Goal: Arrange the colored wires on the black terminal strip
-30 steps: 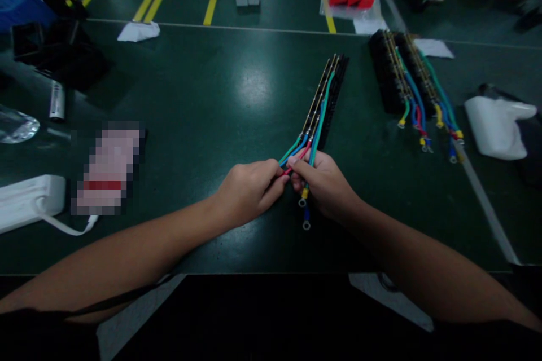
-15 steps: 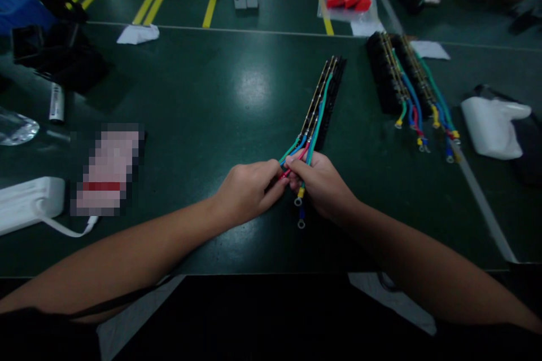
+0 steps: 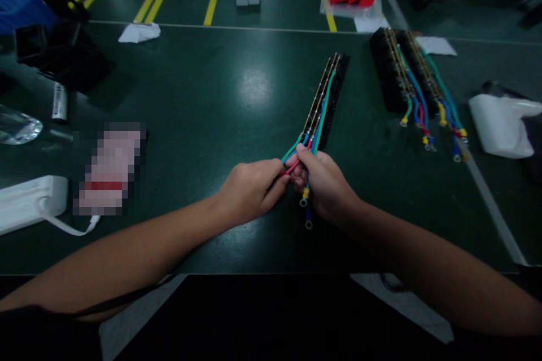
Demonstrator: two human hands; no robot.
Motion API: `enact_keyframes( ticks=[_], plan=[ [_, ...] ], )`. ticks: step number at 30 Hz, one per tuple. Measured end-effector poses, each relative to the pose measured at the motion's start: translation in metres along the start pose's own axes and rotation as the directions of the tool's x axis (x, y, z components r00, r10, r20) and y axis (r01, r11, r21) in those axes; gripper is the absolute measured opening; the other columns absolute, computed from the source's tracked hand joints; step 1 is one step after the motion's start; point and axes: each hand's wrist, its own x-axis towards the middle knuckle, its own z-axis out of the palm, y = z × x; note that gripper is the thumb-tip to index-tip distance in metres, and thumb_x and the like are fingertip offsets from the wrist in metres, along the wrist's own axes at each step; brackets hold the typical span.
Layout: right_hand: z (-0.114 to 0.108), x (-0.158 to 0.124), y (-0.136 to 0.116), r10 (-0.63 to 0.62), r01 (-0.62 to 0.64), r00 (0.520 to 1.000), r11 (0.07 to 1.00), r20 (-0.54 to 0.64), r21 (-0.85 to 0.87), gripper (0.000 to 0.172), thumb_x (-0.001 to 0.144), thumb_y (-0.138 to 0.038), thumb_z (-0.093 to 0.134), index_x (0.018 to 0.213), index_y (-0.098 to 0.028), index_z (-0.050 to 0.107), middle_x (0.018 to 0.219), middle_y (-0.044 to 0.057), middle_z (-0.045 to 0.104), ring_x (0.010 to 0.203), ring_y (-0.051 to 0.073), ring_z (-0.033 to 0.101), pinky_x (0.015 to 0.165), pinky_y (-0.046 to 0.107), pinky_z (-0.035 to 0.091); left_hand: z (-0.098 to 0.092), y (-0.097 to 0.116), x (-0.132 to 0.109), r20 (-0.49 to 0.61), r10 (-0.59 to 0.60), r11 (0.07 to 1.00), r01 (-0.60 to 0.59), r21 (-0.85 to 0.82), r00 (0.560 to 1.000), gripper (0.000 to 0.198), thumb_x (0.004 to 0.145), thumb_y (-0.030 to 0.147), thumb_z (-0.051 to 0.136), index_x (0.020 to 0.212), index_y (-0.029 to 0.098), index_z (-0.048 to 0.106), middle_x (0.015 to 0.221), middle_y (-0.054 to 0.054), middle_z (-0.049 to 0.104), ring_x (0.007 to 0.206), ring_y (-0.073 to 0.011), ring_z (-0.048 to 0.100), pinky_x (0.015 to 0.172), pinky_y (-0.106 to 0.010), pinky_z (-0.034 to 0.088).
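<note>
Watching the wired strip [image 3: 332,102]: from my distant place, I saw it right of the centre of the frame, on the green table [image 3: 190,96], beyond both hands.
Long axis: it ran from its near end, close to the hands, upward and a little to the right of the frame.
Nearer hand: the right hand [image 3: 330,185] was the closer one, just beside the near end; whether they touched, I could not tell.
Left hand [image 3: 249,190]: it was narrow, with thumb and fingers pinched on wires that bent to the lower left, the red wire [image 3: 293,167] among them.
Right hand: it was partly curled, and the long green wire [image 3: 328,90] passed under its thumb; ring terminals [image 3: 305,194] came out below. How firmly it held, I could not tell.
Other wired strips [image 3: 386,76]: two lay side by side at the upper right, their wires toward the lower right.
</note>
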Motion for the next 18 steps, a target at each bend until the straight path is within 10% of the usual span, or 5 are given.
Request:
enact_keyframes(
  ticks=[18],
  plan=[
    [0.0018, -0.0003, 0.0007, 0.027, -0.024, 0.999, 0.997, -0.044, 0.076, 0.044, 0.086, -0.056, 0.063, 0.067, -0.017, 0.056, 0.048, -0.005, 0.041, 0.040, 0.007, 0.037, 0.038, 0.020, 0.030, 0.0004, 0.0002, 0.0009, 0.031, -0.019, 0.999, 0.020, -0.035, 0.999, 0.022, 0.096, 0.030, 0.046, 0.082, 0.016, 0.057, 0.065, 0.001, 0.057, 0.054, -0.0118, 0.052, 0.053, -0.024, 0.035]
  ],
)
